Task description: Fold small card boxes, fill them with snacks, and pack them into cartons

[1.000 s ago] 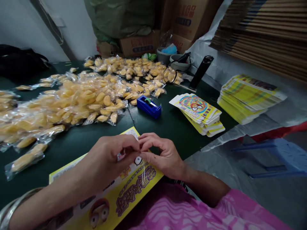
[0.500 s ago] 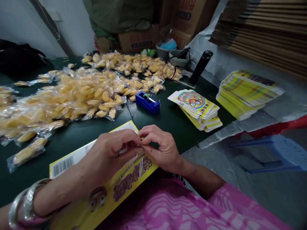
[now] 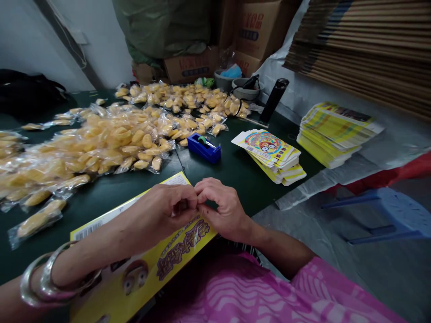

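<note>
A yellow printed carton (image 3: 183, 247) with purple lettering and a cartoon face lies slanted at the table's front edge, against the pink patterned clothing. A barcode shows on its pale side. Over its upper right end, my left hand (image 3: 170, 207) is closed, fingertips pinched together. My right hand (image 3: 226, 207) meets it there, thumb and fingers bent into a ring and pressed at the tips. Whatever lies between the fingertips is too small or hidden to make out. Just beyond the hands stands a blue tape dispenser (image 3: 204, 148) with a green roll core.
Many yellow pieces in clear wrappers (image 3: 114, 139) cover the table's left and back. To the right are a stack of printed cards (image 3: 269, 150) and a taller yellow stack (image 3: 333, 134). A black cylinder (image 3: 274, 101), grey bowls (image 3: 247, 89) and a blue stool (image 3: 397, 211) stand farther off.
The view has tilted and shifted slightly. Both hands stay together over the carton, fingertips still pinched; my left hand has turned a little, its knuckles now closer to the right fingers.
</note>
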Available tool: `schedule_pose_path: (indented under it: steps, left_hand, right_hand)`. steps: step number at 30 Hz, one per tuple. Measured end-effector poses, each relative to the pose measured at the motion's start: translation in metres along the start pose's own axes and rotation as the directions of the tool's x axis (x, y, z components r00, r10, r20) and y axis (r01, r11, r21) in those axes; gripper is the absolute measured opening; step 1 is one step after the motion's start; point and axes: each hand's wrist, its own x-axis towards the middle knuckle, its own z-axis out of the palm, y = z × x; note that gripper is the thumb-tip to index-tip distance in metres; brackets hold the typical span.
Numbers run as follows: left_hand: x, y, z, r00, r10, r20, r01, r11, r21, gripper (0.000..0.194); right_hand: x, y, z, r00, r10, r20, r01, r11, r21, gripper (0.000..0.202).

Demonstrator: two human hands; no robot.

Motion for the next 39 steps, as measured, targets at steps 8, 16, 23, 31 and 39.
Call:
schedule_pose_path:
  steps: [8,16,23,31,39]
  left_hand:
    - [-0.023,0.013,-0.015,0.993,0.1,-0.068,-0.107,0.989,-0.107,0.015]
    - [-0.005,0.0,-0.019,0.982,-0.025,-0.188,-0.045,0.933,-0.356,0.015]
    - [-0.01,-0.002,-0.009,0.969,0.114,-0.22,-0.164,0.96,-0.228,0.009]
    - [-0.01,-0.004,-0.01,0.938,0.224,-0.264,-0.259,0.96,-0.108,0.012]
    - [-0.01,0.001,-0.014,0.901,0.352,-0.255,-0.322,0.935,0.151,0.019]
  right_hand:
    - [-0.001,-0.003,0.0,0.999,0.012,-0.037,-0.011,0.999,0.037,0.019]
    - [0.002,-0.008,-0.007,0.985,-0.165,0.044,0.169,0.979,-0.112,0.013]
    - [0.001,-0.007,-0.007,0.991,-0.133,0.025,0.135,0.988,-0.07,0.01]
    - [0.003,-0.007,-0.004,0.99,-0.139,0.005,0.139,0.988,-0.06,0.009]
    - [0.007,-0.005,-0.003,0.994,-0.107,0.018,0.108,0.992,-0.071,0.01]
